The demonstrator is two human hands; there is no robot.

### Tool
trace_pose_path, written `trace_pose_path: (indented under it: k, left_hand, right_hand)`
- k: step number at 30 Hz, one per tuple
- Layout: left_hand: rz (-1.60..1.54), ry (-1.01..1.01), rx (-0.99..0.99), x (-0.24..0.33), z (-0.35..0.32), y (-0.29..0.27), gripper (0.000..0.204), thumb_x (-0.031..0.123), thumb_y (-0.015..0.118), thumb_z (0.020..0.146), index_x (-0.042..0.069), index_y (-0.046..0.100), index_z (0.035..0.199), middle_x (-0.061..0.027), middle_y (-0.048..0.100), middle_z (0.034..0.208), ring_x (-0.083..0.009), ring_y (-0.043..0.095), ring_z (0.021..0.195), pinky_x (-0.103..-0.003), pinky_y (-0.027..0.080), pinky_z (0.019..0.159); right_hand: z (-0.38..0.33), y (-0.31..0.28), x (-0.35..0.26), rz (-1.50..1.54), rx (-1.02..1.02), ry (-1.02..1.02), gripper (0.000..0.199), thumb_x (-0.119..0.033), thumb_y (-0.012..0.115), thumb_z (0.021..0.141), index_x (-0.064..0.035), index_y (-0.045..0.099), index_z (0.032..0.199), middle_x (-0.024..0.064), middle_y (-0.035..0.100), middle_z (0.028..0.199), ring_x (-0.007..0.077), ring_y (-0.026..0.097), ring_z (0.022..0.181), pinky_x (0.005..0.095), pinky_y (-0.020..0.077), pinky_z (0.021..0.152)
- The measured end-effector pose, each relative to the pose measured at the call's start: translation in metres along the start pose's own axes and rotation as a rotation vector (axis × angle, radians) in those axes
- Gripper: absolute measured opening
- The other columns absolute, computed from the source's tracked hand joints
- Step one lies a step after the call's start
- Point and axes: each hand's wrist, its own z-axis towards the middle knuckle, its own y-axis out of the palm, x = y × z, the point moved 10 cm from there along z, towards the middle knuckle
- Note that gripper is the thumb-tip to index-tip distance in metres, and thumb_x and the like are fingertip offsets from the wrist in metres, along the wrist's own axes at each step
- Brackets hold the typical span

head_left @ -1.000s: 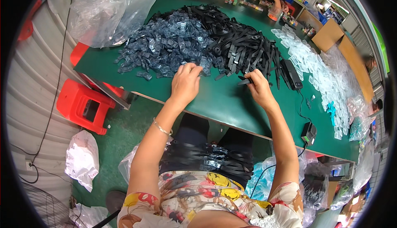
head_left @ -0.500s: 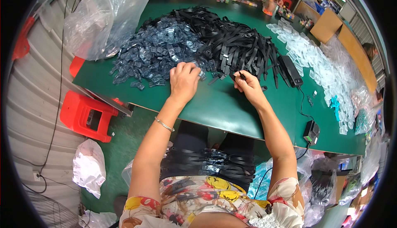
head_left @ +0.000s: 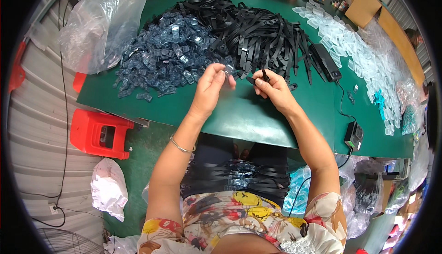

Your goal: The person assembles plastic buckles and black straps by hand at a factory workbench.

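My left hand (head_left: 211,88) is raised just in front of the heap of blue-grey see-through plastic buckles (head_left: 159,53). Its thumb and fingers pinch a small clear buckle piece (head_left: 228,71), partly hidden by the fingertips. To its right, my right hand (head_left: 275,90) grips a black plastic strap (head_left: 265,75), whose dark end sticks out towards the left hand. The two hands are close but apart. Behind them lies a heap of black ribbed straps (head_left: 271,40). On my lap rest several black straps joined with clear buckles (head_left: 240,175).
A black box-shaped device (head_left: 325,63) lies right of the straps, wired to a small black adapter (head_left: 353,135). Pale clear plastic pieces (head_left: 352,63) spread along the right of the green table (head_left: 244,125). A clear bag (head_left: 103,28) stands at left, above a red stool (head_left: 101,134).
My left hand has come away from the buckle heap towards my right hand, with a clear piece in its fingers. The right hand has turned slightly, still gripping the strap. The view has shifted.
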Motion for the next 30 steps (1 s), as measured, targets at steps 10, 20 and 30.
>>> trace_pose_path:
  k: [10,20,30]
  left_hand:
    - [-0.845,-0.557,-0.218,-0.035,-0.043,0.066,0.024,0.031,0.041,0.094,0.007,0.045,0.095,0.0012,0.042,0.065,-0.0060,0.035,0.055,-0.019,0.030,0.051]
    - [-0.848,-0.585,-0.162,-0.038,-0.044,0.064,0.029,0.030,0.032,0.097,0.005,0.045,0.090,0.0019,0.039,0.061,-0.0042,0.032,0.050,-0.017,0.029,0.046]
    - [-0.824,-0.577,-0.166,-0.035,-0.043,0.065,0.029,0.028,0.030,0.097,0.004,0.045,0.089,0.0009,0.040,0.062,-0.0046,0.033,0.050,-0.017,0.029,0.046]
  right_hand:
    - [-0.004,0.021,0.004,0.132,-0.102,0.073,0.015,-0.018,0.055,0.087,-0.0041,0.053,0.092,-0.0001,0.050,0.063,0.0046,0.041,0.053,0.0174,0.0295,0.046]
    - [-0.007,0.031,0.011,0.171,-0.173,0.142,0.017,-0.020,0.056,0.087,-0.0047,0.052,0.094,-0.0009,0.051,0.065,0.0032,0.043,0.055,0.0160,0.0296,0.045]
    - [-0.007,0.031,0.012,0.185,-0.168,0.130,0.010,-0.012,0.053,0.087,-0.0038,0.052,0.093,0.0008,0.054,0.067,0.0035,0.043,0.056,0.0172,0.0308,0.047]
